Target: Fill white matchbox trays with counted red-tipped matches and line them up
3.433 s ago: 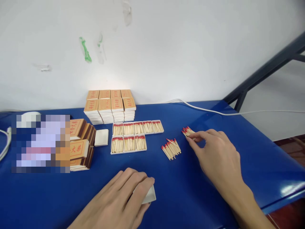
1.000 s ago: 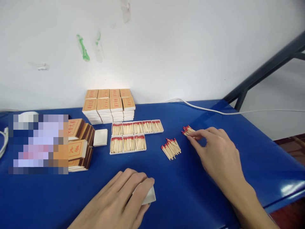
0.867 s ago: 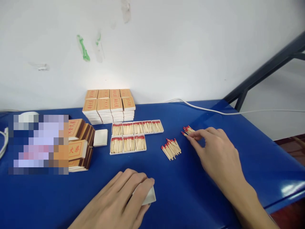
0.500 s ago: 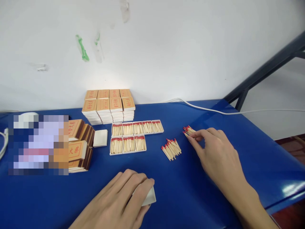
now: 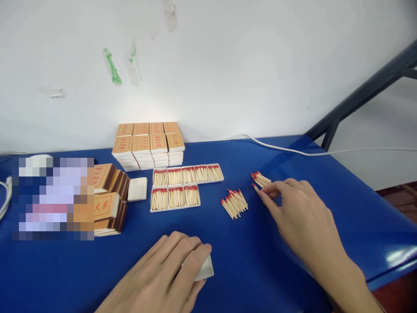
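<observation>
My left hand [image 5: 172, 269] is wrapped round a white matchbox tray [image 5: 206, 268] near the front of the blue table; most of that tray is hidden under the fingers. At the right, my right hand [image 5: 293, 213] pinches a matchstick [image 5: 255, 188] between thumb and forefinger, its red head pointing away to the left. Just behind those fingertips lies a small heap of matches [image 5: 259, 178]. Between the hands and a little further back is a larger loose pile of matches [image 5: 234, 204]. Two rows of trays filled with matches [image 5: 176, 198] stand left of that pile.
Orange-topped matchboxes [image 5: 141, 144] are stacked against the wall. More boxes [image 5: 106, 206] stand at the left, beside a white tray stack [image 5: 137, 189] and a blurred-out patch [image 5: 52, 200]. A white cable [image 5: 280, 149] crosses the table's back edge. A dark metal bar [image 5: 365, 89] slants at the right.
My right hand has drawn back slightly towards me and right, pulling one match away from the small heap. My left hand stays in place on the tray.
</observation>
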